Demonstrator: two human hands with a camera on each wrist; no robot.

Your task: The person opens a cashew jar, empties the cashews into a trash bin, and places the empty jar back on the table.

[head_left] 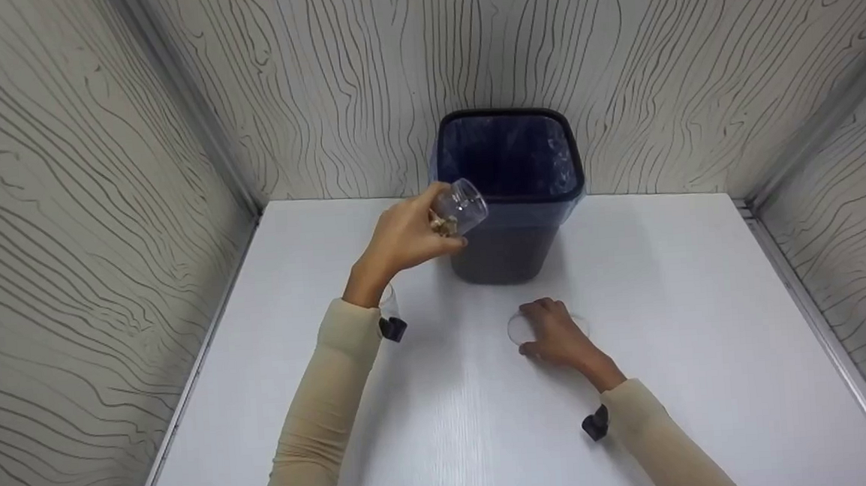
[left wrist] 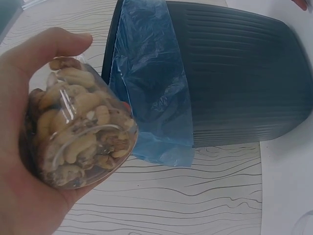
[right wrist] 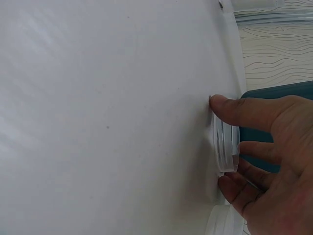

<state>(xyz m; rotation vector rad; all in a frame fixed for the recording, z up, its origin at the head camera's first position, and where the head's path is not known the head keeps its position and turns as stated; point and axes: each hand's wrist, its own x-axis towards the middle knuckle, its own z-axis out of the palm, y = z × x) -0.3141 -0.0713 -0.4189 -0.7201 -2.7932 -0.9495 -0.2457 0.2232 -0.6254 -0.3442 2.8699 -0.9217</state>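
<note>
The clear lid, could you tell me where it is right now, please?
In the head view the clear lid lies on the white table under the right hand, just in front of the dark bin.

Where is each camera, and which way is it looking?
Head: high up, looking down at the table, bin, both hands and sleeves.
Left wrist: by the left hand, facing its jar of nuts and the bin.
Right wrist: by the right hand, facing its clear lid.
All three views show the bin.
</note>
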